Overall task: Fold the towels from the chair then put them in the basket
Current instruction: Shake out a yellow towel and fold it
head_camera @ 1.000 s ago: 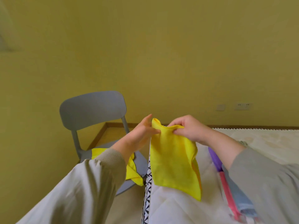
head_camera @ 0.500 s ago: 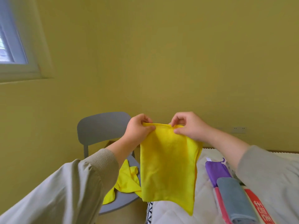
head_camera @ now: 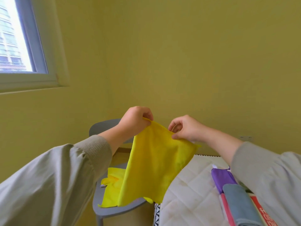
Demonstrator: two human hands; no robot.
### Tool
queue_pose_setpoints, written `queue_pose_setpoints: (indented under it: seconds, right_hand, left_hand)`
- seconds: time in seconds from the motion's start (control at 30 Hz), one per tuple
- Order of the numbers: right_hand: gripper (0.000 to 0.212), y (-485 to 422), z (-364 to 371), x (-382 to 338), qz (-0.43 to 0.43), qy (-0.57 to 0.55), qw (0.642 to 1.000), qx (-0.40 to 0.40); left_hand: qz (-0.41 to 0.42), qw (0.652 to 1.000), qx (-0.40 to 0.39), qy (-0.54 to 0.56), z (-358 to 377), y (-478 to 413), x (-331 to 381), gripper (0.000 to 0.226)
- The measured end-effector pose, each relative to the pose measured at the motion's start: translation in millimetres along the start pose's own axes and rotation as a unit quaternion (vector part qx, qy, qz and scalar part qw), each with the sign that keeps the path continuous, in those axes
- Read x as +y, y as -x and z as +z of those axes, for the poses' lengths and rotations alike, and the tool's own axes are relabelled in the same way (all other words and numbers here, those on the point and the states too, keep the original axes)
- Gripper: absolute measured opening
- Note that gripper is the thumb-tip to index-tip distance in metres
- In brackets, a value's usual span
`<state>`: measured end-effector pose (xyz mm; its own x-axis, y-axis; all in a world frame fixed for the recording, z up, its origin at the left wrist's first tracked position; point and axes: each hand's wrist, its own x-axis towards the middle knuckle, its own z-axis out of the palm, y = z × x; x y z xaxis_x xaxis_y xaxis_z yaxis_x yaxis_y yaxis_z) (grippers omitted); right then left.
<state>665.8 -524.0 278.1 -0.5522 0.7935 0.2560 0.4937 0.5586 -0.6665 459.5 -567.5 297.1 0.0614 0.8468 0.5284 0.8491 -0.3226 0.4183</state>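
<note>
Mattress (head_camera: 192,193) is recorded at lower right, with a grey chair (head_camera: 104,207) standing just beside its near corner. The view has been lifted over the last second, so that a window (head_camera: 16,38) is now taken in at upper left.

A yellow towel (head_camera: 156,163) is held up in the air, in front of the chair and over the mattress edge. A second ago it was gathered narrow, with both hands nearly touching at its top edge. It is now drawn out wider, and its top edge is sloped down from left to right. A second towel (head_camera: 112,190), also yellow, is left crumpled on the chair seat. Folded cloths (head_camera: 239,204) in purple, pink and blue-grey are laid on the mattress at far right.

The left hand (head_camera: 135,121) has been raised above the right, and the upper corner is pinched in its curled fingers. The right hand (head_camera: 185,129) is closed on the top edge between thumb and curled fingers, short of the far corner. A small tip of cloth is left sticking out beyond it.

It is judged that the towel has been opened out to be squared for folding, and that no fold has yet been set. The basket is not in view. At least one towel is still to be taken from the chair, so the task is judged well short of done.
</note>
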Motion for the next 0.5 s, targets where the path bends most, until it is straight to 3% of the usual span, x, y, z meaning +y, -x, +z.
queue_pose_setpoints:
  seconds: [0.13, 0.3, 0.5]
  right_hand:
    - [0.019, -1, 4, -11, 0.014, -0.009, 0.999, -0.051]
    - [0.028, 2, 8, -11, 0.059, 0.015, 0.992, -0.107]
    - [0.027, 2, -3, -7, 0.101, 0.057, 0.992, -0.058]
  left_hand:
    - [-0.016, 1.0, 0.014, 0.02, -15, 1, -2, 0.022]
    - [-0.023, 0.999, 0.026, 0.014, -27, 2, -10, 0.021]
    - [-0.035, 0.998, 0.044, 0.001, -38, 2, -17, 0.019]
